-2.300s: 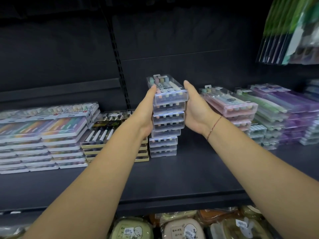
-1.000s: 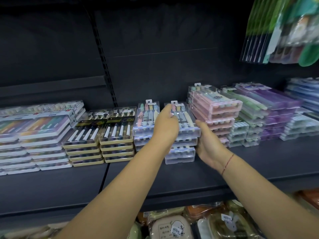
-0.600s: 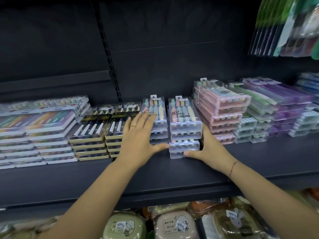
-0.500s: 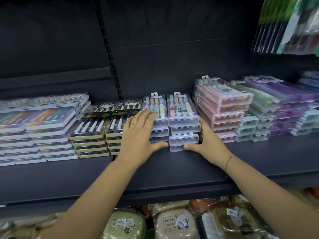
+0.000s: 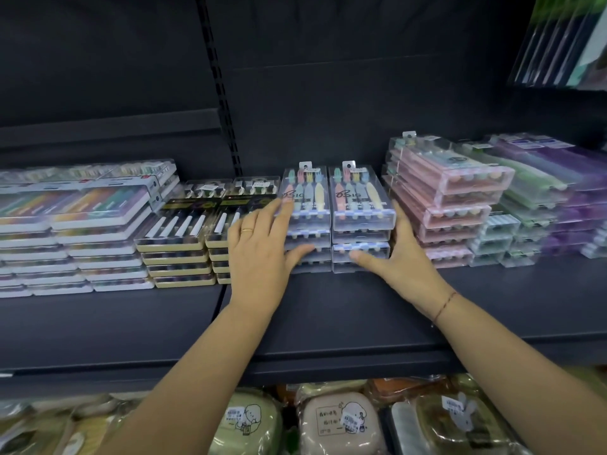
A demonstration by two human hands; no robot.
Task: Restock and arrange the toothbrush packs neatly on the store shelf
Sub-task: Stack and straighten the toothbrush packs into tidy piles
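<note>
Clear rigid rectangular toothbrush packs (image 5: 361,205)

The left hand (image 5: 262,247) and right hand (image 5: 402,262) reach forward, spread flat, thumbs turned inward.

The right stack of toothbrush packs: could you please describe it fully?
The right stack of clear toothbrush packs lies flat on the dark shelf, flush against its twin stack. Rigid transparent boxes, white hang tab behind, pastel brushes inside. The right hand presses it: thumb on the front, fingers along the right side.
</note>
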